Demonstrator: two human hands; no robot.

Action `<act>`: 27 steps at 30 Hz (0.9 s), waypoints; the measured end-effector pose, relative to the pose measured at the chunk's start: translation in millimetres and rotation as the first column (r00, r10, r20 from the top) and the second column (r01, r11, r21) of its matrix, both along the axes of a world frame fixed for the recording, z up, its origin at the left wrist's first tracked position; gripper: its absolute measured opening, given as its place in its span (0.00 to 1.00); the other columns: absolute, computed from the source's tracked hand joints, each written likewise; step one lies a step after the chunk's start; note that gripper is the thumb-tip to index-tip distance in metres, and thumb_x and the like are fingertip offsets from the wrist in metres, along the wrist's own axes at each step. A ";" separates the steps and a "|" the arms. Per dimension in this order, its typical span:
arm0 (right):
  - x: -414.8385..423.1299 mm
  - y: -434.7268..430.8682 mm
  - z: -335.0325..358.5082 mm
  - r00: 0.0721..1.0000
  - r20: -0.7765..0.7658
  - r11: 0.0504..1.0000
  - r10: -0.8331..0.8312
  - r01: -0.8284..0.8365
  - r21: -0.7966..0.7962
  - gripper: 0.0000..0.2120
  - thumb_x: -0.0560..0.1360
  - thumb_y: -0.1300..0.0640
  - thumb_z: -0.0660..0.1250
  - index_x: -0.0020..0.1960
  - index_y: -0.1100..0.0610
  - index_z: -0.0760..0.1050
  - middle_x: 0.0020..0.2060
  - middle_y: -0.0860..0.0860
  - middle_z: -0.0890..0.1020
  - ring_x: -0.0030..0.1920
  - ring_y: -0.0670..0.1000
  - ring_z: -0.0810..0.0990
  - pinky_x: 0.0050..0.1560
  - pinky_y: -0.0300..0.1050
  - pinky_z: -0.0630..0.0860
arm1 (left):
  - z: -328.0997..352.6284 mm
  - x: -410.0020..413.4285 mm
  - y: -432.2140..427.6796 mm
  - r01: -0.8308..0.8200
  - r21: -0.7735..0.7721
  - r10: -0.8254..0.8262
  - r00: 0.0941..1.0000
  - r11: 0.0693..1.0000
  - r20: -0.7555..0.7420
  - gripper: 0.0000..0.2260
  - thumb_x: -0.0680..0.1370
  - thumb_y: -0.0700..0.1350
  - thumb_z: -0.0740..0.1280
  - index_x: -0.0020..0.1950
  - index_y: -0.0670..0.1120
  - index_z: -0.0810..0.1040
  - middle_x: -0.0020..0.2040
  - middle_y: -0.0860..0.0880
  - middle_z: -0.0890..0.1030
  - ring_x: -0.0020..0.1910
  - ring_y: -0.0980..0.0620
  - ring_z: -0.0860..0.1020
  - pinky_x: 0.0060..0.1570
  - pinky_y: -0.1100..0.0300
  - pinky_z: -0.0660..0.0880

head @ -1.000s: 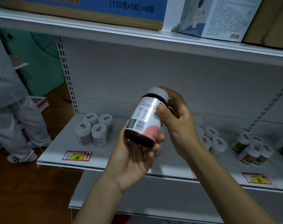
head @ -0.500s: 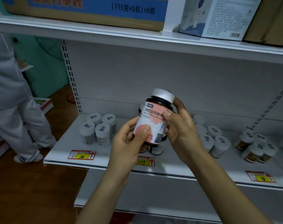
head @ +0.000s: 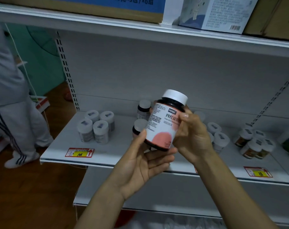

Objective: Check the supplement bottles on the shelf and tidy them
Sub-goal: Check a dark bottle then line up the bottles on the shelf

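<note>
A dark supplement bottle [head: 163, 123] with a white cap and a pink-and-white label is held nearly upright in front of the shelf [head: 61, 154]. My right hand [head: 192, 138] grips its right side, thumb across the label. My left hand [head: 145, 164] cups the bottle's base from below with relaxed fingers, thumb against its left side. Two similar dark bottles [head: 143, 109] stand on the shelf just behind it. A cluster of white-capped bottles [head: 96, 127] stands at the shelf's left.
More white-capped bottles [head: 219, 138] and amber bottles [head: 254, 144] stand to the right on the shelf. Price tags [head: 80, 152] sit on its front edge. Cardboard boxes [head: 211, 12] fill the shelf above. A person in grey clothes [head: 10, 100] stands at the left.
The bottle has been turned from tilted with its back label showing to nearly upright with its front label facing me. My left hand has dropped under its base.
</note>
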State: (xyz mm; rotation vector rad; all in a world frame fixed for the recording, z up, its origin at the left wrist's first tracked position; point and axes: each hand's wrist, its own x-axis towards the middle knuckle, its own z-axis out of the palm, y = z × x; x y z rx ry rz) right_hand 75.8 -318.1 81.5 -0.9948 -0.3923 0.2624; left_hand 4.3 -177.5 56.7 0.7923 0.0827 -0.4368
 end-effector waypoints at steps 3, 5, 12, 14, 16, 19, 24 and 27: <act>-1.1 -1.3 -0.2 1.000 -0.019 1.000 -0.016 0.016 0.001 0.39 0.62 0.49 0.77 0.68 0.63 0.69 0.54 0.57 0.81 0.53 0.56 0.80 0.54 0.52 0.77 | -1.1 2.1 -7.6 -0.123 0.033 0.121 0.991 0.992 0.061 0.25 0.70 0.55 0.71 0.60 0.40 0.78 0.53 0.35 0.82 0.44 0.47 0.84 0.40 0.59 0.82; -4.0 -1.7 -1.8 0.997 -0.012 0.996 -0.074 0.073 -0.041 0.32 0.69 0.54 0.71 0.70 0.61 0.68 0.57 0.58 0.80 0.55 0.56 0.79 0.53 0.51 0.77 | -1.9 3.4 -9.3 -0.234 0.071 0.223 0.964 0.970 0.143 0.22 0.69 0.51 0.72 0.60 0.42 0.77 0.52 0.39 0.84 0.47 0.46 0.84 0.42 0.60 0.81; -27.6 9.7 -8.0 0.937 0.121 0.920 -0.328 0.346 -0.186 0.17 0.73 0.61 0.69 0.62 0.53 0.75 0.53 0.49 0.85 0.55 0.47 0.82 0.52 0.39 0.78 | 3.9 7.5 -10.0 -0.624 0.214 0.481 0.740 0.751 0.471 0.26 0.61 0.44 0.76 0.56 0.48 0.72 0.50 0.49 0.85 0.50 0.52 0.83 0.47 0.61 0.79; -33.8 15.6 -4.2 0.932 0.136 0.912 -0.337 0.359 -0.200 0.18 0.73 0.62 0.69 0.62 0.53 0.75 0.52 0.47 0.85 0.53 0.44 0.82 0.49 0.36 0.77 | 0.8 9.9 -10.5 -0.722 0.235 0.507 0.644 0.651 0.573 0.25 0.62 0.44 0.75 0.56 0.50 0.72 0.50 0.52 0.84 0.50 0.56 0.82 0.46 0.64 0.78; -39.9 23.1 -1.1 0.948 0.121 0.925 -0.294 0.314 -0.215 0.23 0.72 0.60 0.71 0.66 0.55 0.72 0.55 0.49 0.84 0.55 0.45 0.82 0.50 0.36 0.78 | -3.4 12.6 -10.6 -0.782 0.290 0.486 0.585 0.552 0.650 0.24 0.63 0.42 0.77 0.55 0.53 0.71 0.50 0.60 0.82 0.50 0.61 0.81 0.45 0.67 0.78; -46.4 33.7 -1.9 0.969 0.067 0.942 -0.239 0.248 -0.228 0.27 0.69 0.54 0.74 0.66 0.54 0.72 0.55 0.50 0.83 0.55 0.47 0.82 0.50 0.37 0.78 | -15.4 14.2 -10.7 -0.846 0.412 0.389 0.524 0.337 0.758 0.25 0.66 0.45 0.77 0.58 0.54 0.70 0.53 0.63 0.80 0.52 0.65 0.79 0.45 0.67 0.77; -36.4 35.0 3.6 0.926 -0.074 0.925 -0.371 0.362 -0.113 0.30 0.62 0.54 0.79 0.60 0.60 0.73 0.48 0.55 0.84 0.46 0.52 0.84 0.44 0.42 0.80 | -30.3 0.2 -24.3 -0.879 0.419 0.149 0.456 0.228 0.877 0.28 0.69 0.55 0.69 0.68 0.56 0.66 0.71 0.52 0.71 0.67 0.63 0.70 0.59 0.69 0.71; -25.8 26.1 8.2 0.921 -0.085 0.922 -0.380 0.370 -0.110 0.29 0.62 0.56 0.77 0.60 0.60 0.73 0.45 0.54 0.83 0.43 0.50 0.84 0.42 0.41 0.80 | -28.5 -9.7 -30.7 -0.837 0.391 0.189 0.485 0.384 0.854 0.23 0.72 0.53 0.68 0.67 0.60 0.69 0.71 0.57 0.70 0.67 0.60 0.72 0.60 0.65 0.73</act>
